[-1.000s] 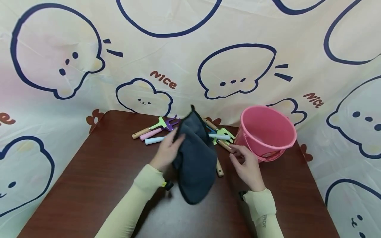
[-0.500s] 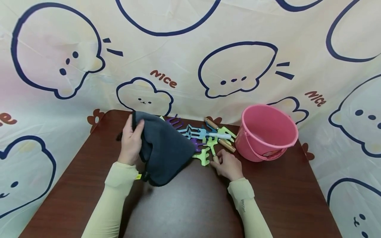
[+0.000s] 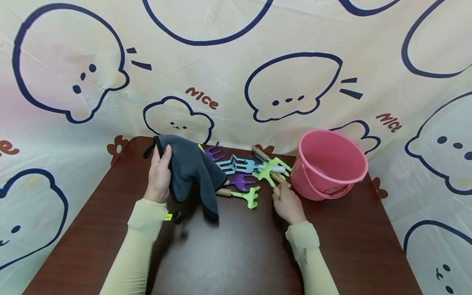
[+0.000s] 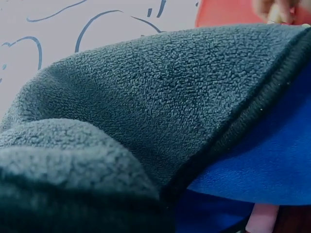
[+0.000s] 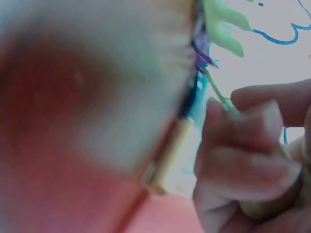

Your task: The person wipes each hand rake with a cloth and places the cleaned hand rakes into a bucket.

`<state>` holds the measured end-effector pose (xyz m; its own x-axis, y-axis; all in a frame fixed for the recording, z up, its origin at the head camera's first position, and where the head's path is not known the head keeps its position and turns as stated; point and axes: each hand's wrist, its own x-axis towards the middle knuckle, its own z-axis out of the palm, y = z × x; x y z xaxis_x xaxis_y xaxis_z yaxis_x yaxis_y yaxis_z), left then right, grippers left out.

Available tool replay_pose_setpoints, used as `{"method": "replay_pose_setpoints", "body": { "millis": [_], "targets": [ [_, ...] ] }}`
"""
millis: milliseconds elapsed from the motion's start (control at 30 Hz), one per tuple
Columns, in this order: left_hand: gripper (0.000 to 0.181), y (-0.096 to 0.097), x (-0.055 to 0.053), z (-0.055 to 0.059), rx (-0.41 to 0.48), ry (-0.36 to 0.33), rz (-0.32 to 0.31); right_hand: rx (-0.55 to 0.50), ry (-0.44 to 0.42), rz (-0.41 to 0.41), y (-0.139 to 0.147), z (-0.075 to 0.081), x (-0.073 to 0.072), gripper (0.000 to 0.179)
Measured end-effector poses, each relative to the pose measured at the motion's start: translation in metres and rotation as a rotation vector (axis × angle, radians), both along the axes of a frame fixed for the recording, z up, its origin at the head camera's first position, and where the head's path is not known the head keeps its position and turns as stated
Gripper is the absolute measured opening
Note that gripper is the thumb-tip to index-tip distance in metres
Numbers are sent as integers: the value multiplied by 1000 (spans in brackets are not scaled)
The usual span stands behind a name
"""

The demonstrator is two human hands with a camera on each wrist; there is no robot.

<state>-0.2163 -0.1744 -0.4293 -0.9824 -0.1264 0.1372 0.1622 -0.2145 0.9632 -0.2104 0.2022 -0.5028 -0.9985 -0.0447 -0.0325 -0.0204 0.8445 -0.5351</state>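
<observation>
A dark grey towel [image 3: 191, 164] with black edging hangs from my left hand [image 3: 159, 176], which grips it by its upper left corner. In the left wrist view the towel [image 4: 146, 92] fills most of the picture, with blue fabric [image 4: 272, 145] under its edge. My right hand [image 3: 289, 203] holds a small green garden rake [image 3: 263, 173] by its wooden handle, tines pointing away over the tool pile. The right wrist view shows the fingers [image 5: 233, 170] curled round the handle, with green tines [image 5: 223, 24] beyond.
A pink bucket [image 3: 332, 164] stands just right of the pile. Several hand tools lie on the brown table [image 3: 228, 254]: a light blue rake [image 3: 239, 164], a purple fork [image 3: 241, 182], and another green rake [image 3: 250, 197] near the towel. A patterned curtain [image 3: 228, 73] hangs behind.
My left hand has carried the towel leftward, uncovering tools in the middle. My right hand left a wooden handle by the bucket, took the green rake and moved it slightly right and away.
</observation>
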Motion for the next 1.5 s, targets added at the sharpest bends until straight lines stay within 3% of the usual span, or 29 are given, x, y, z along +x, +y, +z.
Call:
{"method": "replay_pose_setpoints", "body": {
  "millis": [100,200,367,533,700,900,1000,1100,1200,1267,1333,1400,1500],
  "targets": [
    [69,2,-1,-1,11,4,-27,-18,124,-26,1,9,1,28],
    [70,6,-4,-4,14,-10,-61,-98,170,-30,2,14,1,32],
    [76,19,-9,-13,-30,-105,-138,-292,122,-35,4,13,-1,24],
    [77,31,-13,-24,-93,-177,-206,-390,98,-45,5,6,-4,28],
    [77,39,-17,-40,14,-208,-262,-473,79,-52,3,1,-6,29],
    [76,60,-11,-54,137,-247,-439,-575,22,-33,-7,4,-3,33],
    [76,70,-6,-59,120,-260,-532,-607,0,0,-15,9,2,34],
    [80,78,-2,-62,96,-264,-586,-625,-43,55,-26,12,7,36],
    [79,84,1,-65,141,-237,-624,-628,-82,119,-36,13,11,36],
    [75,87,0,-67,204,-213,-608,-627,-91,148,-42,12,13,35],
    [64,90,-1,-70,195,-193,-562,-614,-90,161,-46,12,14,33],
    [49,91,-2,-73,128,-166,-493,-584,-84,170,-48,10,15,30],
    [36,95,-5,-77,-94,-100,-353,-515,-72,197,-51,10,16,27]
  ]
}}
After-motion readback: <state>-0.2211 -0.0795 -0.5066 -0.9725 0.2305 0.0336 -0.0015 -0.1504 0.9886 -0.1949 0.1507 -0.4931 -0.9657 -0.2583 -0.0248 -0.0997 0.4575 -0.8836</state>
